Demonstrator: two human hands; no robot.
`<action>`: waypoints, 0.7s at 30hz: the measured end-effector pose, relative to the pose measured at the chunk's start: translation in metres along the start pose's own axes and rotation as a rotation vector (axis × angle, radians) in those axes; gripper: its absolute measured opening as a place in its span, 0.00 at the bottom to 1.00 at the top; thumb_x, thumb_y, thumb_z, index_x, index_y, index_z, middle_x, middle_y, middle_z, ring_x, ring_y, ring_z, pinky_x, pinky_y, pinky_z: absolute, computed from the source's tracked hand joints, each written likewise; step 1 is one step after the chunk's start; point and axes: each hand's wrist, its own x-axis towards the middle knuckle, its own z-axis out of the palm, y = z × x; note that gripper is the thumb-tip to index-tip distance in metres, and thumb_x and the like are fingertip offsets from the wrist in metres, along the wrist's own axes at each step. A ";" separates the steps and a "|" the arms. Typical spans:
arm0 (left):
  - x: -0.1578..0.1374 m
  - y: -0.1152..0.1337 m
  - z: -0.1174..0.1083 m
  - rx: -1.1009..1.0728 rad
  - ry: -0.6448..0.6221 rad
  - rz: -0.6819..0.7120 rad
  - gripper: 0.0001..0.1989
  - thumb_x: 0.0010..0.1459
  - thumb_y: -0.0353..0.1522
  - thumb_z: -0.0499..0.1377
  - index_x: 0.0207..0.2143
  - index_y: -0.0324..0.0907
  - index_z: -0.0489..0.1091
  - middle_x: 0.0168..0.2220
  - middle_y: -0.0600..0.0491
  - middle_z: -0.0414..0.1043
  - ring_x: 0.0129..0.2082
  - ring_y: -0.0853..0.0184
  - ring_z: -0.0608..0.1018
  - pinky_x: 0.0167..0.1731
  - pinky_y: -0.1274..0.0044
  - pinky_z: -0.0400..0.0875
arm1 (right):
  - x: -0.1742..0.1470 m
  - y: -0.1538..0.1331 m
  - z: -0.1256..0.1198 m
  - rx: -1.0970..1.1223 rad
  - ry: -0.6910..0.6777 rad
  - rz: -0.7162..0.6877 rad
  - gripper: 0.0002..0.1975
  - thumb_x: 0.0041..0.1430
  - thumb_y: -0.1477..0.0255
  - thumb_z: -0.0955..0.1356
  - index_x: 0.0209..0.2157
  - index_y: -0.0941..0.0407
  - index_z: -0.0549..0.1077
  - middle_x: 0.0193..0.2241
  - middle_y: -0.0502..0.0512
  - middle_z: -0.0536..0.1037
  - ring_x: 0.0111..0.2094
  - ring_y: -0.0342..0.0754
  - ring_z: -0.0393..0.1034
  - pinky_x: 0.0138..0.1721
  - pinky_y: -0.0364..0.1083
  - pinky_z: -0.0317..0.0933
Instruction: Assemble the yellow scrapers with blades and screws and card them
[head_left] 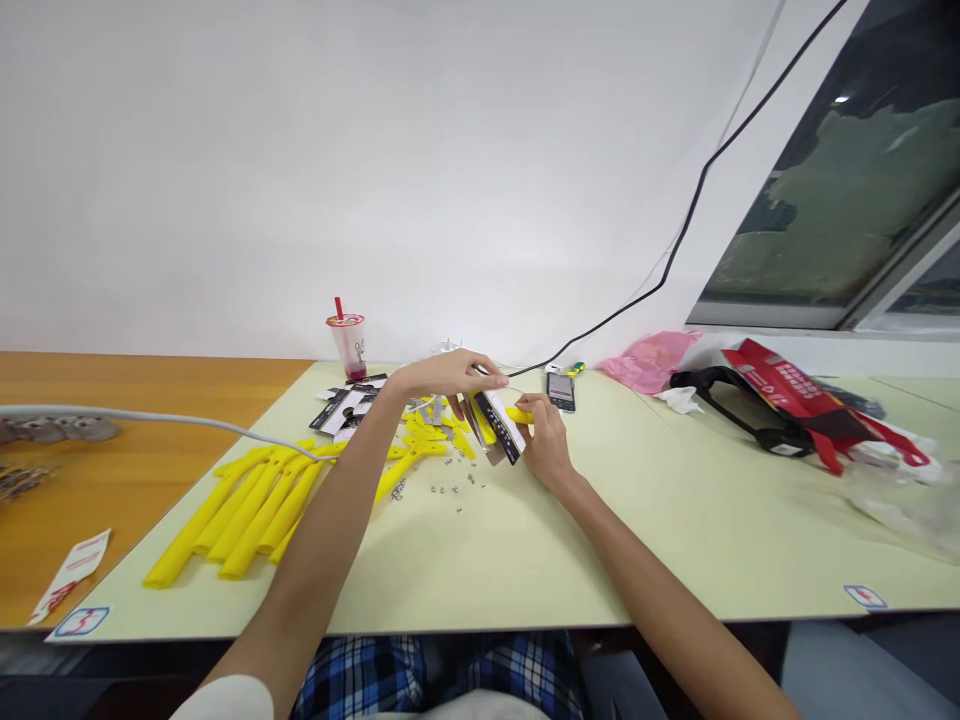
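Over the middle of the table, my left hand [448, 374] grips the upper end of a black-and-white printed card sleeve [502, 428], its fingers partly hidden behind it. A yellow plastic piece [519, 415] shows inside and beside the sleeve. My right hand [549, 440] pinches the end of that piece from the right. Just left of the sleeve lie several small yellow plastic parts [424, 432]. Small metal nuts or screws [442, 490], too small to tell which, are scattered in front. Long yellow tube handles [247, 515] lie side by side, partly behind my left forearm.
A plastic cup with a red straw [351, 345] stands near the wall, beside more printed cards [341, 410]. Behind my right hand lies a phone-like device [561, 391]. A pink bag [651, 362] and red packaging [806, 395] occupy the right side. A grey cable [187, 420] crosses the left.
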 end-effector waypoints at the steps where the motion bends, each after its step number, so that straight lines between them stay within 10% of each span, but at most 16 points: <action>1: -0.001 0.001 -0.001 0.030 -0.043 -0.001 0.35 0.52 0.52 0.74 0.57 0.43 0.78 0.44 0.44 0.84 0.32 0.58 0.85 0.28 0.74 0.75 | 0.001 -0.001 -0.001 -0.015 -0.022 -0.001 0.15 0.66 0.82 0.63 0.50 0.52 0.67 0.50 0.63 0.78 0.51 0.58 0.74 0.48 0.55 0.65; 11: 0.004 -0.011 0.003 0.225 -0.021 0.151 0.25 0.55 0.37 0.72 0.54 0.38 0.78 0.40 0.44 0.86 0.40 0.56 0.84 0.37 0.71 0.72 | 0.012 -0.031 -0.046 -0.064 -0.393 0.072 0.27 0.65 0.58 0.72 0.61 0.53 0.68 0.32 0.53 0.81 0.31 0.56 0.74 0.34 0.51 0.60; 16: -0.010 0.003 0.037 0.107 0.010 0.364 0.16 0.62 0.36 0.67 0.51 0.42 0.79 0.43 0.45 0.85 0.45 0.56 0.84 0.44 0.68 0.74 | 0.012 -0.067 -0.095 0.571 -0.818 0.401 0.31 0.60 0.52 0.77 0.56 0.50 0.66 0.30 0.46 0.76 0.28 0.49 0.70 0.29 0.47 0.63; 21: -0.039 0.025 0.079 0.166 0.109 0.521 0.12 0.66 0.33 0.63 0.52 0.45 0.78 0.51 0.45 0.82 0.53 0.57 0.82 0.56 0.65 0.74 | 0.001 -0.087 -0.124 0.970 -0.868 0.651 0.24 0.67 0.45 0.70 0.40 0.53 0.68 0.32 0.50 0.78 0.21 0.44 0.71 0.25 0.46 0.67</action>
